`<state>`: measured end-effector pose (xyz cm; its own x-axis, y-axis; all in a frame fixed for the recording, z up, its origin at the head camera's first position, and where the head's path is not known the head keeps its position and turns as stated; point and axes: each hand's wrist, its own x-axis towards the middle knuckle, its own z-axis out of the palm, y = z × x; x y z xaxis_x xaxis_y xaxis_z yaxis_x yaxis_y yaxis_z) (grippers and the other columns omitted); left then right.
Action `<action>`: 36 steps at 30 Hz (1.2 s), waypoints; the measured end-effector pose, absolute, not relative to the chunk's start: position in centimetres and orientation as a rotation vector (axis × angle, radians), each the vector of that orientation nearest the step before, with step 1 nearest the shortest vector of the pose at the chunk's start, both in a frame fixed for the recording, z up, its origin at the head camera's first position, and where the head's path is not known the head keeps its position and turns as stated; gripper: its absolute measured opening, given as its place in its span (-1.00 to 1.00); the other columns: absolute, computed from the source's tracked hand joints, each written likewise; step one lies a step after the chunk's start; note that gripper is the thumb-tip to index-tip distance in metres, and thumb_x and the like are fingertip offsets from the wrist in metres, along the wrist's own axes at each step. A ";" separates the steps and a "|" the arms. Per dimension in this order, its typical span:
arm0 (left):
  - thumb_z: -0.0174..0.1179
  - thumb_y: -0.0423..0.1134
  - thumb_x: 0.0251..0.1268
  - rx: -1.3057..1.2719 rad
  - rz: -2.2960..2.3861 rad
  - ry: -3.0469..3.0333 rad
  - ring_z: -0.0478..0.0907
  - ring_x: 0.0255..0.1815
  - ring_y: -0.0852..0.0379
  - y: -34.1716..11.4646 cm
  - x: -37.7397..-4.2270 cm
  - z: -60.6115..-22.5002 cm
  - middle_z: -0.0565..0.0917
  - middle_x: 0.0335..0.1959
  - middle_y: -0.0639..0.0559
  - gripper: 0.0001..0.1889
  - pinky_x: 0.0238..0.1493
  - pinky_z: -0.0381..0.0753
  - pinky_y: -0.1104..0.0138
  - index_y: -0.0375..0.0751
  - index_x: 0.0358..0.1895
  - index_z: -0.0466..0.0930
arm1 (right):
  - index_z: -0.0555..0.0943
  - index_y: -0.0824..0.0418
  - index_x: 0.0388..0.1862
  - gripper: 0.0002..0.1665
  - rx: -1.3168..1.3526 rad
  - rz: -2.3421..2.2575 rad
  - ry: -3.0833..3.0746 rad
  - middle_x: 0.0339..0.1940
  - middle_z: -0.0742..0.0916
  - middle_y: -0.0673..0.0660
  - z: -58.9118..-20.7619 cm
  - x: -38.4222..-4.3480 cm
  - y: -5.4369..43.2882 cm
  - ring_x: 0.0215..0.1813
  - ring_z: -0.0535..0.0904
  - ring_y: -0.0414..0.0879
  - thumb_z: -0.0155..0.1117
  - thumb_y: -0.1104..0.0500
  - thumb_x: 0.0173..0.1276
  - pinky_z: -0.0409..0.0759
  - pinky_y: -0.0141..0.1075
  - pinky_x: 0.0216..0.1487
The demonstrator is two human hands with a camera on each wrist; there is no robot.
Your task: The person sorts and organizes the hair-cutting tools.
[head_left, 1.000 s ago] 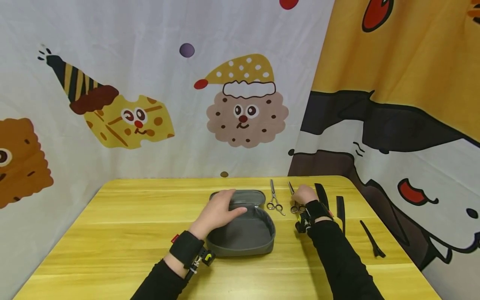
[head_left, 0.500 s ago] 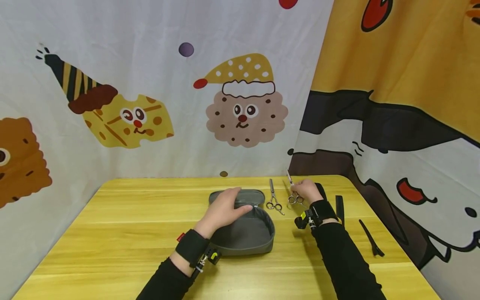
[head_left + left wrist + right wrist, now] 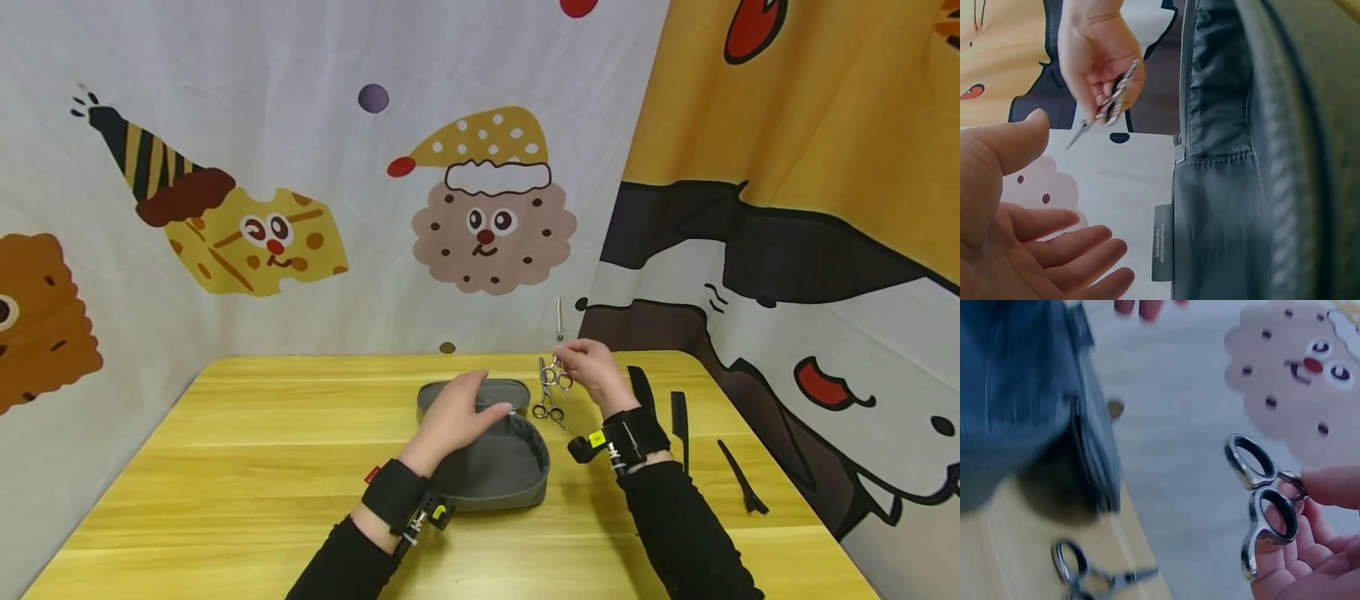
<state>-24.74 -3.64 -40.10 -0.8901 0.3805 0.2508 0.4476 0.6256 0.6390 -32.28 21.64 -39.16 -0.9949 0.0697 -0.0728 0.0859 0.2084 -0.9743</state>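
The right hand (image 3: 597, 377) pinched a pair of silver scissors (image 3: 559, 337) between thumb and fingers, holding it up off the counter (image 3: 300, 433), with the ringed handles below the fingertips and the blades pointing upward above them. Just under those fingers, partly overlapped by the raised pair in the head view, a second pair of scissors (image 3: 548, 399) lay flat, its rings toward the person. A black strap (image 3: 636, 435) circled the wrist behind the fingers. To their left, the left hand (image 3: 453, 421) overlapped one side of a grey pouch (image 3: 487, 502) in the head view, its fingers loosely spread and gripping nothing; whether they touched the pouch could not be told. The pouch stood unzipped, its lid (image 3: 506, 392) folded back beyond the left fingers, and in the left wrist view a small grey label (image 3: 1162, 242) showed beside their tips. On the other side of the right fingers, a broad black tool (image 3: 642, 392) lay partly hidden by the right wrist. Farther from them lay a narrow black tool (image 3: 679, 412), and beyond that, well apart from the fingers, a slim black clip (image 3: 742, 477). Past the counter's far edge hung a printed curtain (image 3: 300, 50), a cookie figure (image 3: 495, 267) facing the fingers.
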 end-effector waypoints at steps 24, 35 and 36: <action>0.27 -0.13 0.39 -0.422 -1.765 -2.392 0.63 0.04 -0.16 -2.8 -23.9 -40.9 0.64 0.03 -0.26 -0.51 -0.01 0.65 0.16 -0.43 0.21 0.51 | 0.43 0.39 -0.17 -0.89 -0.107 -2.471 1.978 -0.38 0.65 0.05 -39.3 -28.2 15.0 -0.34 0.59 -0.19 0.18 0.39 0.44 0.59 -0.40 -0.26; 0.30 -0.25 0.34 -0.299 -1.869 -2.248 0.67 -0.07 -0.14 -2.7 -23.7 -41.6 0.67 -0.07 -0.24 -0.65 -0.08 0.67 0.12 -0.44 0.05 0.60 | 0.40 0.39 -0.17 -0.90 -0.180 -2.485 1.944 -0.31 0.68 0.08 -39.6 -27.2 13.7 -0.28 0.66 -0.18 0.15 0.44 0.45 0.65 -0.38 -0.17; 0.30 -0.26 0.34 -0.292 -1.895 -2.224 0.67 -0.07 -0.13 -2.6 -23.7 -41.6 0.67 -0.07 -0.24 -0.66 -0.08 0.67 0.12 -0.45 0.05 0.60 | 0.40 0.40 -0.16 -0.89 -0.190 -2.487 1.935 -0.31 0.68 0.08 -39.7 -27.1 13.6 -0.26 0.66 -0.18 0.15 0.43 0.45 0.65 -0.38 -0.16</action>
<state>-23.71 -2.64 -41.59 -0.9594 0.0170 0.2816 0.2808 0.1564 0.9470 -27.12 13.64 -39.66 -0.9927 -0.0619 0.1038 -0.0854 -0.2482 -0.9649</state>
